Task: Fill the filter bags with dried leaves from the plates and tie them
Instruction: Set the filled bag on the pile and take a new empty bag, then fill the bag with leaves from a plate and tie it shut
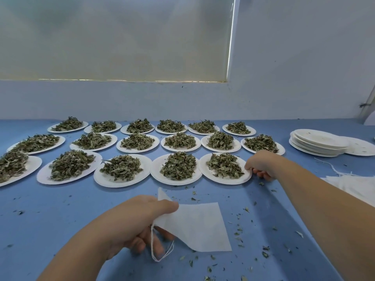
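Observation:
My left hand holds a white filter bag by its open end, low over the blue table, and the bag's drawstring dangles below my fingers. My right hand grips the right rim of the nearest plate in the front row, which carries a heap of dried leaves. Several more white plates of dried leaves stand in three rows across the table.
A stack of empty white plates sits at the right. More white filter bags with loose strings lie at the right edge. Leaf crumbs are scattered on the blue tabletop. A wall rises behind the plates.

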Demonstrator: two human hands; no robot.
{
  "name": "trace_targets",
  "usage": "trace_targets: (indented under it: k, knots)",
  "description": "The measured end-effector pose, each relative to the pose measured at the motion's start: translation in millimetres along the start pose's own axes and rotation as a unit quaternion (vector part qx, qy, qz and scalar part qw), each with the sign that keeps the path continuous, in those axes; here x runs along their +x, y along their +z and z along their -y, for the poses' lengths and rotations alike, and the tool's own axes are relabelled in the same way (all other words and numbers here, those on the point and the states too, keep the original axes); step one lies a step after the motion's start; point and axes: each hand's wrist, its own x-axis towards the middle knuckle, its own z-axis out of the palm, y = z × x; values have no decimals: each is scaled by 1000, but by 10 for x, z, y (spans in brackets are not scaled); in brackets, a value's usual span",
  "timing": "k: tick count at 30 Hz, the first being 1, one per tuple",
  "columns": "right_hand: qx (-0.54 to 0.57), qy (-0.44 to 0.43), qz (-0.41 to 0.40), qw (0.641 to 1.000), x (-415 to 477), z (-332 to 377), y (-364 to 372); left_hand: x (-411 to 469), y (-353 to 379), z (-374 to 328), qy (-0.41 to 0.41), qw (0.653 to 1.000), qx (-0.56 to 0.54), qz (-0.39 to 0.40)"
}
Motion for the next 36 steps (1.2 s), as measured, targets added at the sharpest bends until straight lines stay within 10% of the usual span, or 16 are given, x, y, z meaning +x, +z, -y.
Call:
trace_targets:
  k: [18, 36]
  knots:
    - [278, -74, 52, 956, -209, -608, -215, 23, -46, 22, 48, 979, -155, -122]
    - [85, -220, 285, 929, -821, -745, 72, -219, -181, -44, 155, 944, -96, -275]
